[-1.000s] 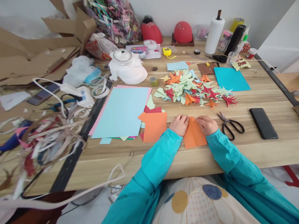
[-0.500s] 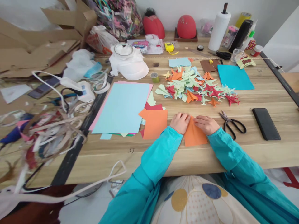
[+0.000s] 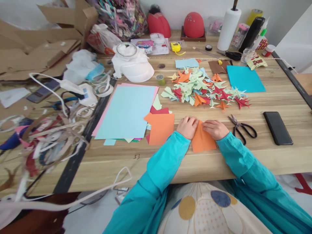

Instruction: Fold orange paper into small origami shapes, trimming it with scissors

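An orange sheet of paper (image 3: 202,142) lies folded on the wooden table (image 3: 268,156) right in front of me. My left hand (image 3: 187,127) presses its upper left corner with curled fingers. My right hand (image 3: 214,129) pinches the upper right fold against the table. Both arms wear teal sleeves. Another orange sheet (image 3: 161,127) lies just left of my left hand. Beyond my hands sits a pile of folded paper shapes (image 3: 204,91) in green, orange and red.
Black scissors (image 3: 243,127) and a black phone (image 3: 277,128) lie right of my hands. A stack of light blue and pink sheets (image 3: 128,110) lies to the left, a teal sheet (image 3: 244,79) at the back right. Cardboard, tape strips and cables crowd the left side.
My hands stay on the orange paper with hardly any movement. The view has shifted slightly.
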### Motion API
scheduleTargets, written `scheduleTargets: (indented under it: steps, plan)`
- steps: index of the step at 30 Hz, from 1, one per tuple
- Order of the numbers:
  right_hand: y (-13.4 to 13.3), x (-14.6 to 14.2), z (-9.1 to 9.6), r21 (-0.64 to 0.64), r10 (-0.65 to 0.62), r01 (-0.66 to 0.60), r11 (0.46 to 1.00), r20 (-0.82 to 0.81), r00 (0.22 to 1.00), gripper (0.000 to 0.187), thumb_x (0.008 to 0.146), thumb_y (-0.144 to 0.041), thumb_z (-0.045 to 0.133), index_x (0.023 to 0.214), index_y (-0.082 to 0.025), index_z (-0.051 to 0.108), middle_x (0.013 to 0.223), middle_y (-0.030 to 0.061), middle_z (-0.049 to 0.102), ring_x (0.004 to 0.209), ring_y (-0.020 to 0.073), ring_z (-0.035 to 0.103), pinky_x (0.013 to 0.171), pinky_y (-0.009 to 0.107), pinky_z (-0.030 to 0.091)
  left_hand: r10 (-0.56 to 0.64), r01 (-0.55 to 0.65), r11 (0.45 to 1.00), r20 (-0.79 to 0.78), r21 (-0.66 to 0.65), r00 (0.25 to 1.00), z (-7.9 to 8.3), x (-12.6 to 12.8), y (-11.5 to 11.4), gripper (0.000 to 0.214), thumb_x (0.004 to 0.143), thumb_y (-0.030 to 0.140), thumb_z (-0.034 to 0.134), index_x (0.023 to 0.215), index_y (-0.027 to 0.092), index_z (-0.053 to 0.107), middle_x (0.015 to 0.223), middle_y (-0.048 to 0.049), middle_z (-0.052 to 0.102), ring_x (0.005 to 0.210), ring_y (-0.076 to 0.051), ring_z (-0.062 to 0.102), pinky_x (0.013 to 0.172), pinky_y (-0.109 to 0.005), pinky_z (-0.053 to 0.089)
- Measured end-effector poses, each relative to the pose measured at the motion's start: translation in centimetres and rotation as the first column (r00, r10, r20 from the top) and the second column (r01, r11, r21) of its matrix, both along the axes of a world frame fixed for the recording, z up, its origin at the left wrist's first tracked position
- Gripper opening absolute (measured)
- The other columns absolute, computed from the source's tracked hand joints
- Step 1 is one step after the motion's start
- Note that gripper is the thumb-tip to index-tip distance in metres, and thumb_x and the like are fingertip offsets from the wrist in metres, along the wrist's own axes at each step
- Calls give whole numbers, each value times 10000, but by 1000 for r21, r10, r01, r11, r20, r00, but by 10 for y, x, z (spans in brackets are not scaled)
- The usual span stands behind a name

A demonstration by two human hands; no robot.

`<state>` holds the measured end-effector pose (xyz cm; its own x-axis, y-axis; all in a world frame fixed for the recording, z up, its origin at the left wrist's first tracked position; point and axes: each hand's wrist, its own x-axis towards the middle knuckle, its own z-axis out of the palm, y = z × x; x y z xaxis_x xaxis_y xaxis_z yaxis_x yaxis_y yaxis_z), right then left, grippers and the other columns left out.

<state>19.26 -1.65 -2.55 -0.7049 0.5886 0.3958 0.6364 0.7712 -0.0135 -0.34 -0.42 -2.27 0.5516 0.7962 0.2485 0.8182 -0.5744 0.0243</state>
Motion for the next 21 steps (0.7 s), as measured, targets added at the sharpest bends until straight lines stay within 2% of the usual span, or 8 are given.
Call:
scheduleTargets:
  steps: [14,21]
  plan:
    - [-1,0,1,-86,-20,22,996,25,999,287,870,-117,398,971,-182,658,1028,77,670,1017,193,549,781,329,440,18,-17,998,6,-64,1000,2,0,-1,318,884,245,349,1130,229,549,1041,-96,569,924,-249,460,727,-394,362]
    - [-1,0,1,-69,-14,16,997,22,1000,278,864,-111,410,967,-175,660,1035,66,670,1011,198,556,771,329,447,7,-7,1000,-2,-27,1000,-1,-1,0,327,886,244,338,1134,225,550,1044,-101,569,917,-249,462,722,-395,361]
